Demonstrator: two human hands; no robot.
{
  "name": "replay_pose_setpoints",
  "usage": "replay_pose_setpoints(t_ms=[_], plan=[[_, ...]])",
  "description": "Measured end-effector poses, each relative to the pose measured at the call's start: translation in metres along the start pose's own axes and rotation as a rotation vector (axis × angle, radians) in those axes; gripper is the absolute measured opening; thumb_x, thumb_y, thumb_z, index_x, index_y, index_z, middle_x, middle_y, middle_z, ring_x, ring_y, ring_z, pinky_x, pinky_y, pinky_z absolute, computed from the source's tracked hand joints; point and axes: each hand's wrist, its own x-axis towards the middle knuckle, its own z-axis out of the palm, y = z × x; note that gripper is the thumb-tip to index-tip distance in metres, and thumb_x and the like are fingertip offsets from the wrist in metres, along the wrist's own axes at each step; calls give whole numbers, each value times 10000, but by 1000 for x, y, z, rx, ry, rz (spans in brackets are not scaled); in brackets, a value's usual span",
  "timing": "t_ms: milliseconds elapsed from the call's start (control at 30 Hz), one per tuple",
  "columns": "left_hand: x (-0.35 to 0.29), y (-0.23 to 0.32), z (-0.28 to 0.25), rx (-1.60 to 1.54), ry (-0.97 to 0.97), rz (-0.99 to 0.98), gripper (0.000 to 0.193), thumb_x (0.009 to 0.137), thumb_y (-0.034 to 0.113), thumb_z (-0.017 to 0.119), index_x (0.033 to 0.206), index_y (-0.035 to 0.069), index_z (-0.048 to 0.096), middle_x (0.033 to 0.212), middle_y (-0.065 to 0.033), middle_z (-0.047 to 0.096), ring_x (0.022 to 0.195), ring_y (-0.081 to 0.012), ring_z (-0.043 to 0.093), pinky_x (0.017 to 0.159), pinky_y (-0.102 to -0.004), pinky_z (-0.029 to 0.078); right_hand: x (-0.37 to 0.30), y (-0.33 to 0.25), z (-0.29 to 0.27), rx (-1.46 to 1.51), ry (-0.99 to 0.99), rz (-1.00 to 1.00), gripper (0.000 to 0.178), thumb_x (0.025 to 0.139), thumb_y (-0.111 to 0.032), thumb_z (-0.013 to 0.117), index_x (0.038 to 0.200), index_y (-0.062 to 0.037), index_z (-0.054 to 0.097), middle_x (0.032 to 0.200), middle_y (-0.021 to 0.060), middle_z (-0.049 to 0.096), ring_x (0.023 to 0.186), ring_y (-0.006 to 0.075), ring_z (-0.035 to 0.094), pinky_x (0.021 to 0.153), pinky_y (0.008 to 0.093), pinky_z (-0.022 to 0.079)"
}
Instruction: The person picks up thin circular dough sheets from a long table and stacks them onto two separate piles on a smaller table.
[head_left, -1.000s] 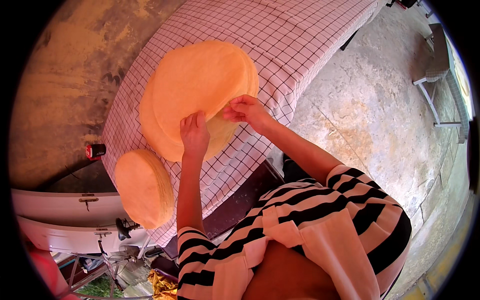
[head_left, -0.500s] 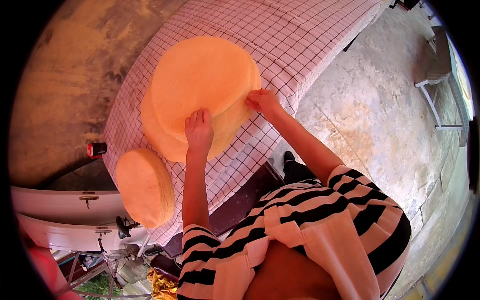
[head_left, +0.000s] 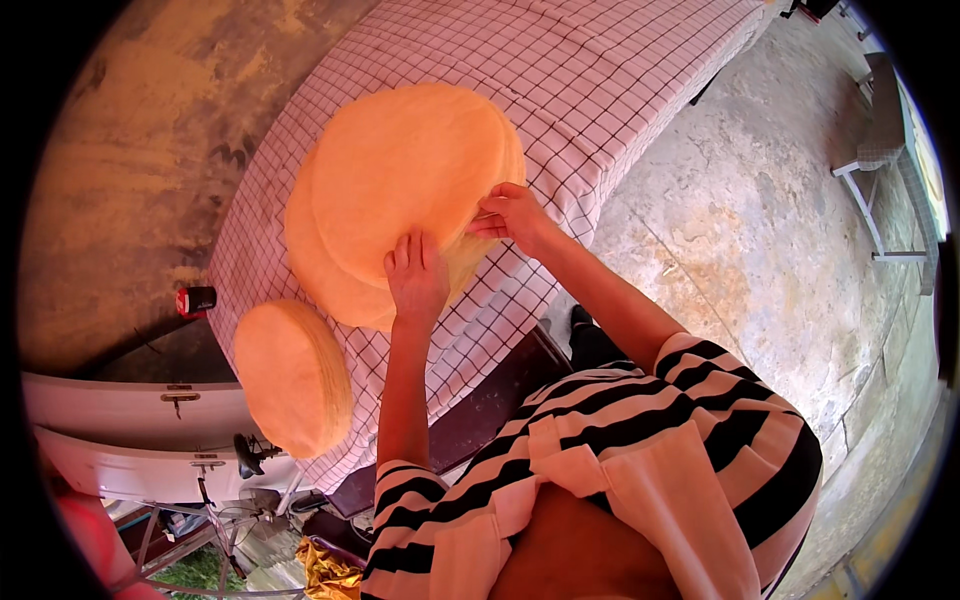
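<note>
A broad stack of thin, round, yellow-orange sheets [head_left: 400,180] lies on a checked tablecloth [head_left: 590,60]. The top sheet sits off-centre, so the edges of the ones beneath show at the left and front. My left hand [head_left: 418,275] rests on the front edge of the top sheet with its fingers stretched out. At the right front edge, my right hand [head_left: 515,220] has the rim of the top sheet between thumb and fingers. A smaller, thick stack of similar round sheets [head_left: 285,375] stands nearer me on the left.
A red and black can [head_left: 195,300] is beyond the table's left edge. White panels with metal latches [head_left: 140,420] and a bicycle [head_left: 225,510] are at lower left. Concrete floor [head_left: 700,220] runs along the right, with a bench [head_left: 880,150] at the far right.
My left hand has moved slightly right and nearer me, its fingers now flatter. My right hand has shifted a little left along the rim. The top sheet has slid slightly right and nearer me.
</note>
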Motion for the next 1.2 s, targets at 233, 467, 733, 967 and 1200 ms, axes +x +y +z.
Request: replay_pose_setpoints(t_ms=[233,467,733,967,1200], plan=[[25,-25,-7,-8,6,-73,240,736,-10,538,976,-23,526,835,-127,595,797,-255,565,657,-369,425,-6,-12,1,-36,-17,-117,152,879,-149,510,959,-22,487,974,140,608,806,221,637,694,294,498],[105,-63,-85,248,430,-107,269,736,-41,544,999,13,554,929,-101,620,851,-239,588,718,-357,439,14,-4,-33,139,114,-207,186,858,-118,531,970,21,477,914,124,596,820,188,601,701,296,494],[28,-17,21,38,-90,-33,314,697,-5,528,1011,9,535,1043,-125,593,962,-240,549,771,-362,420,24,0,-24,105,113,-47,203,857,-86,522,1012,36,475,947,125,598,848,211,613,731,305,506],[22,-13,23,31,-37,-29,306,717,15,527,1022,-1,521,1063,-131,585,958,-256,542,760,-374,418,24,-2,-5,32,-21,7,191,846,-87,524,1015,-4,488,929,104,610,835,205,625,727,290,505],[30,-20,15,-9,-38,91,300,709,6,536,1007,-5,513,992,-136,592,916,-252,550,710,-360,420,20,-4,4,35,5,-65,206,836,-91,539,1010,1,480,964,116,603,853,204,619,729,306,492]])
